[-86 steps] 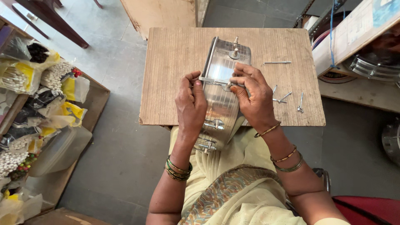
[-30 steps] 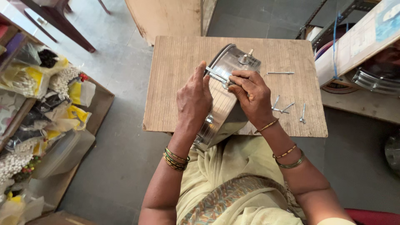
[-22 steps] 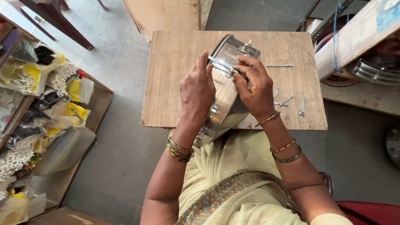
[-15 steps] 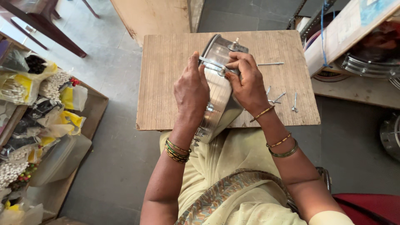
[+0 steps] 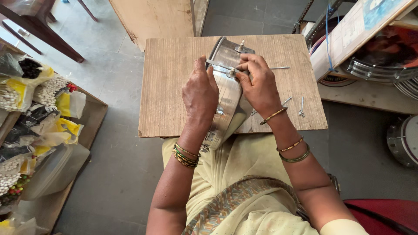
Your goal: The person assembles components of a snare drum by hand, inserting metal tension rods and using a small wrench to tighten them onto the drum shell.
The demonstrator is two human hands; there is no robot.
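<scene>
Two hands on one tilted metal shell

Nearest the camera, the person's lap carries the low end of a shiny metal drum shell [image 5: 226, 102], whose long axis runs from the lap up and away onto the wooden board [image 5: 174, 87], leaning slightly to the right at its far end. The left hand [image 5: 200, 93] lies flat against the shell's left flank, fingers closed round the curve, steadying it. The right hand [image 5: 259, 85] sits on the right side and is the nearer one to the working spot: its fingertips pinch a thin metal rod [image 5: 217, 65] that lies crosswise over the shell's upper rim, just in front of both thumbs. A small threaded lug [image 5: 240, 45] stands up from the far rim, beyond the fingers. So the rod lies across the shell's axis, directly ahead of the right fingertips and touching them.

Farther out on the board, loose screws [image 5: 300, 106] lie to the right of the right wrist, and another long rod [image 5: 278, 68] rests just past the knuckles.

Against the frame half a second back, the shell keeps much the same lean, and the right fingers have shifted from the rim edge to the crosswise rod. Nearly three seconds back the shell lay squarer to the board, both hands lower on it
</scene>
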